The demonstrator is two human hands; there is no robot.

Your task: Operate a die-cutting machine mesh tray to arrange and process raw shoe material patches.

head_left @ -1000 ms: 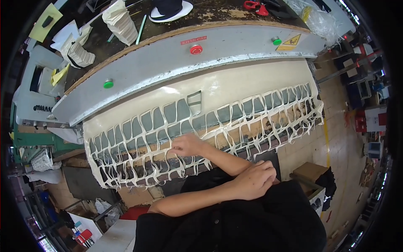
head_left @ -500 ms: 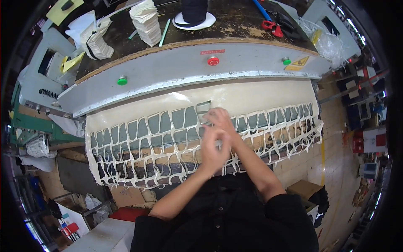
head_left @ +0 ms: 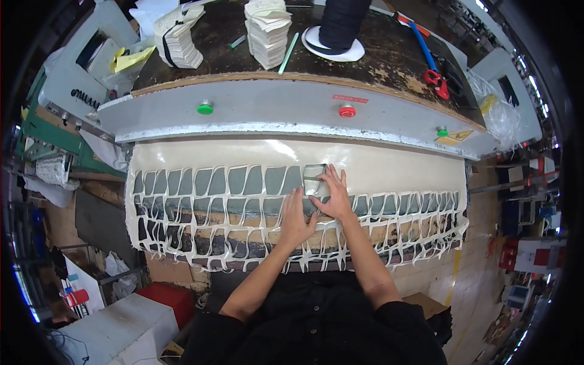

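A cream sheet of material (head_left: 231, 152) lies over the cutting bed, its near part cut into a net of thin strips with rows of holes. At the edge of the uncut part sits a small metal cutting die (head_left: 314, 185), a roughly four-sided frame. My right hand (head_left: 334, 193) has its thumb and fingers on the die's right and lower sides. My left hand (head_left: 296, 220) lies on the strips at the die's lower left, its fingers stretched out and its thumb apart. Grey-green board (head_left: 243, 180) shows through the nearest holes.
Beyond the sheet runs a grey machine beam (head_left: 274, 103) with green and red push buttons. On its dark top stand stacked pale pieces (head_left: 267, 36), a black thread cone (head_left: 340, 27) and red-handled scissors (head_left: 435, 82). A grey cabinet (head_left: 134, 328) is at lower left.
My left hand has come down from above my right wrist onto the strips beside the die. My right hand remains at the die. The whole view has shifted.
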